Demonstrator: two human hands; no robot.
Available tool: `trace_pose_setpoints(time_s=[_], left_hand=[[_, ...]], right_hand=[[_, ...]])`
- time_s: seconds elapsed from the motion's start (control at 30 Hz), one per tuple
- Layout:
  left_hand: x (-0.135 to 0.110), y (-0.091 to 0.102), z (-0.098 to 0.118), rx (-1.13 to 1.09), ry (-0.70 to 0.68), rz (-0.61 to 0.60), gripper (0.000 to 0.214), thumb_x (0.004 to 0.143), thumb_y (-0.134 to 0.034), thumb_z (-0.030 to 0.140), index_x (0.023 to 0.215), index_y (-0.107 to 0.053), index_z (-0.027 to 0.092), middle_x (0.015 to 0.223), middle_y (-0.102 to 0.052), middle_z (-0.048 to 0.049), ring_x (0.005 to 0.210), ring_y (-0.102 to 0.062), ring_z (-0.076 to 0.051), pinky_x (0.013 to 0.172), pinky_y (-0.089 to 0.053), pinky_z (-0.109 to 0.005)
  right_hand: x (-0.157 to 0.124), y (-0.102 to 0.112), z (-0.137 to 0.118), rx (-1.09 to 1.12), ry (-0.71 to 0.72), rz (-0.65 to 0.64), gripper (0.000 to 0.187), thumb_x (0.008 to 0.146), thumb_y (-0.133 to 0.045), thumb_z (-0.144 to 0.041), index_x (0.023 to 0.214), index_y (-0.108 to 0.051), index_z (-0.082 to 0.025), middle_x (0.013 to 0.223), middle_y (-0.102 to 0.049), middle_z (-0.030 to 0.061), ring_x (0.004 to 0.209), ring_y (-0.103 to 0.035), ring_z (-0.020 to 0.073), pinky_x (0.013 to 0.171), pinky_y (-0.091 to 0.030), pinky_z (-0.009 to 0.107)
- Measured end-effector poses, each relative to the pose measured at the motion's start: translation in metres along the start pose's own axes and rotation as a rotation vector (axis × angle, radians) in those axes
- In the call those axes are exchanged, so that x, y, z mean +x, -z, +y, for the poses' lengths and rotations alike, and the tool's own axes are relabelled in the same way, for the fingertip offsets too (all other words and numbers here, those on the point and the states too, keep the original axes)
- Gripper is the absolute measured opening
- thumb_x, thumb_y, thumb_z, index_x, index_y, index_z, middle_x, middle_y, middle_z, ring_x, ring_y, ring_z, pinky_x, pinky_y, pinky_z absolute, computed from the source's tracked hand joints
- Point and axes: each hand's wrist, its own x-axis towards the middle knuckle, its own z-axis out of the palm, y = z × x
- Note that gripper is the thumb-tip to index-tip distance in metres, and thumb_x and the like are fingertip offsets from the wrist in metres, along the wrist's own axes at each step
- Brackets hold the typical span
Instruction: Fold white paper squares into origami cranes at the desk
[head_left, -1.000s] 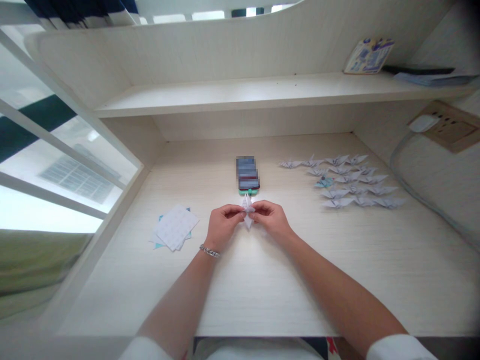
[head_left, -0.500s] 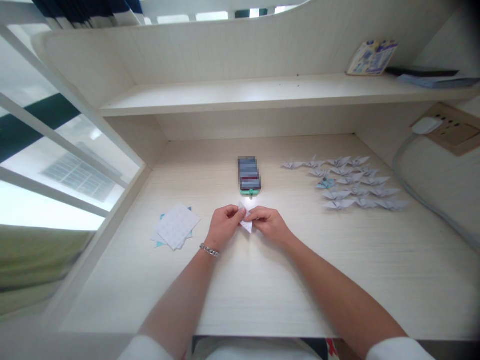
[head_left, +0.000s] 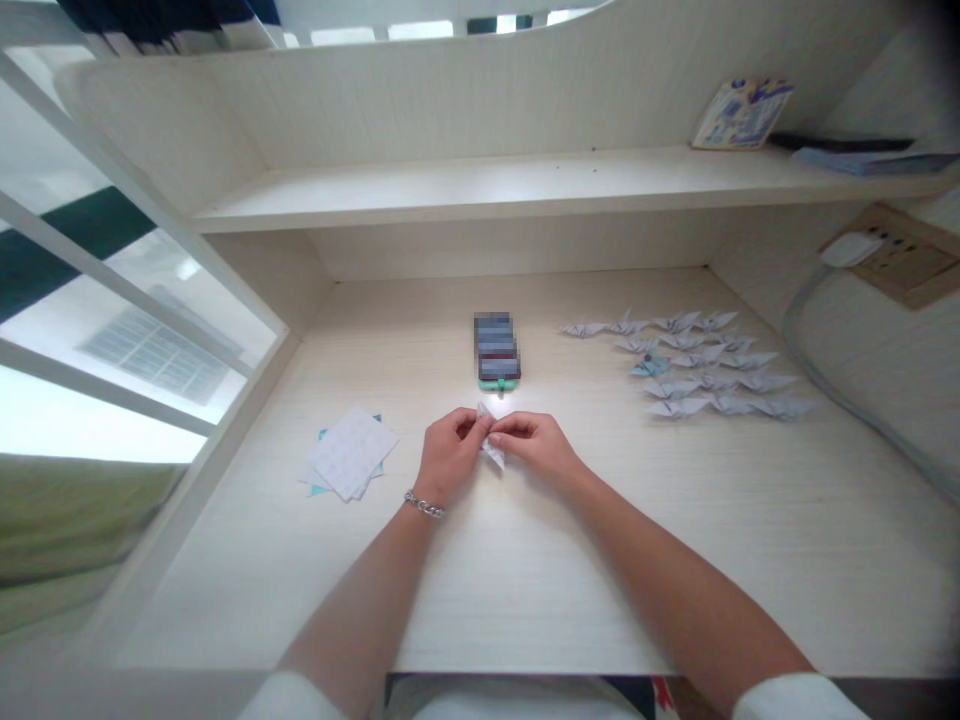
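A small folded piece of white paper (head_left: 493, 457) is pinched between my two hands at the middle of the desk. My left hand (head_left: 451, 452) grips its left side with thumb and fingertips, and a bracelet circles that wrist. From the right, my right hand (head_left: 538, 443) presses thumb and finger onto the paper, covering part of it. Pointed ends of the paper stick out above and below the fingers. Just beyond the hands lies a phone (head_left: 496, 348) with a blurred screen. To the left is a loose stack of paper squares (head_left: 352, 455), white on top with blue edges beneath.
Several folded paper cranes (head_left: 716, 356) stand in rows at the right, one of them blue (head_left: 649, 367). A grey cable (head_left: 817, 375) runs from a plug (head_left: 852, 250) down the right wall. Above the desk, a shelf (head_left: 450, 190) holds a small box (head_left: 742, 114).
My right fingers have shifted slightly left and down over the folded paper, covering more of it. My left wrist has turned a little. The view has moved very slightly.
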Motion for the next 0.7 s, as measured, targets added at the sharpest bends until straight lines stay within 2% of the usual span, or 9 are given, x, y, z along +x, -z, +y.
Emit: trace_pose_setpoints(time_s=[0.13,0.27,0.43,0.7], left_hand=[[0.003,0.0,-0.006,-0.182,0.076,-0.085,0.026,0.07,-0.062,0.035,0.085,-0.066,0.014,0.081,-0.068,-0.0065,0.069,-0.061,-0.016,0.063,-0.047,-0.025],[0.004,0.0,-0.011,-0.261,0.133,-0.152,0.03,0.066,-0.066,0.033,0.089,-0.065,0.012,0.085,-0.068,-0.0098,0.074,-0.063,-0.019,0.068,-0.05,-0.03],[0.004,-0.002,-0.01,-0.266,0.144,-0.107,0.03,0.064,-0.069,0.031,0.087,-0.066,0.012,0.086,-0.068,-0.0104,0.074,-0.064,-0.019,0.069,-0.051,-0.031],[0.004,-0.008,-0.006,-0.345,0.175,-0.073,0.031,0.062,-0.07,0.03,0.086,-0.065,0.011,0.079,-0.068,-0.0093,0.066,-0.063,-0.017,0.062,-0.052,-0.029]], right_hand=[[0.003,-0.001,0.006,0.139,-0.047,0.064,0.022,0.059,-0.072,-0.03,0.07,-0.058,-0.017,0.065,-0.062,-0.0003,0.059,-0.058,0.0135,0.057,-0.046,0.026],[0.004,0.0,0.008,0.164,-0.07,0.124,0.03,0.057,-0.074,-0.033,0.07,-0.052,-0.018,0.06,-0.058,-0.0022,0.053,-0.056,0.0123,0.051,-0.044,0.024],[0.005,0.0,0.01,0.188,-0.086,0.143,0.031,0.058,-0.073,-0.035,0.072,-0.051,-0.019,0.058,-0.057,-0.0027,0.053,-0.057,0.0136,0.052,-0.046,0.027],[0.005,-0.001,0.004,0.267,-0.118,0.16,0.037,0.053,-0.075,-0.035,0.071,-0.046,-0.021,0.054,-0.054,-0.0055,0.05,-0.055,0.013,0.053,-0.047,0.028]])
